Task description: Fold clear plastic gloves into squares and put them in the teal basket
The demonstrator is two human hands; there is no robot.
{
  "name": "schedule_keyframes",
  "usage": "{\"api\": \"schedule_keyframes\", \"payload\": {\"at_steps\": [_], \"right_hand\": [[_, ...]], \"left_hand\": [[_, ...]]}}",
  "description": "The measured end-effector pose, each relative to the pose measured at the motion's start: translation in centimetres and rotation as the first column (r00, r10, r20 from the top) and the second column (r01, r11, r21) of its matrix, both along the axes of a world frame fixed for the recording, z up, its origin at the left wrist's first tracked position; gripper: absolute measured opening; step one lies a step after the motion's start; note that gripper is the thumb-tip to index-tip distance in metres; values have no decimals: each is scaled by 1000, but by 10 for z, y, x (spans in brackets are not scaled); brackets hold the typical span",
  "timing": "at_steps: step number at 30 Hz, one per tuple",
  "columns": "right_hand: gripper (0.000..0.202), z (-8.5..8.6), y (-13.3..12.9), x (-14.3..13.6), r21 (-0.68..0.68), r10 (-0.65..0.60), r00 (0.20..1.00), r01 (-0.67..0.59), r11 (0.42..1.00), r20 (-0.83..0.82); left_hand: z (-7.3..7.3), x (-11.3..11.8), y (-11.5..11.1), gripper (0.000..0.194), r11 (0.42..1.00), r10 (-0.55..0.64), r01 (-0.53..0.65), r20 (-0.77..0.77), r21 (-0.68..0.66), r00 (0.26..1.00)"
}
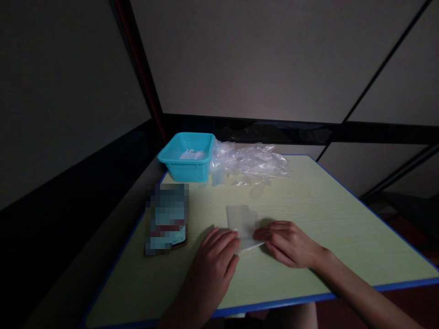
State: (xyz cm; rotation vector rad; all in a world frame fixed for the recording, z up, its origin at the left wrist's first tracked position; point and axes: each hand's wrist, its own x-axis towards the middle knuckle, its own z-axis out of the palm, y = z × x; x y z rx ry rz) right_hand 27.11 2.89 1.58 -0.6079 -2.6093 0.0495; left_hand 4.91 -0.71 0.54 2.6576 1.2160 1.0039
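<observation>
A small translucent plastic sheet, perhaps a flat bag, [243, 218] lies on the table in front of me, its near edge creased and slightly raised. My left hand [216, 256] is at the left end of that near edge, fingers bent together and closed on it. At the right end, my right hand [290, 244] pinches the same piece between thumb and fingertips. Both sets of fingertips partly cover the plastic, so I cannot tell whether it is one layer or two.
The pale yellow table [325, 214] has a blue edge. Toward the back left stands a turquoise basin [188, 171] with white or clear pieces inside. Beside it spreads a heap of crumpled clear plastic [252, 160]. A phone-like object [180, 235], mostly pixelated, lies at the left. Walls enclose the far side.
</observation>
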Motion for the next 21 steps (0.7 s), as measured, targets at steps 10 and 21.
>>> {"api": "schedule_keyframes", "payload": {"at_steps": [10,21], "right_hand": [[22,0,-6,-4,-16,83,996,-84,996,-36],[20,-2,-5,-3,-254,-56,998,44,966,-37]], "left_hand": [[6,0,2,25,999,-52,52,78,12,996],[-1,-2,1,23,949,67,10,235,-315,970]]}}
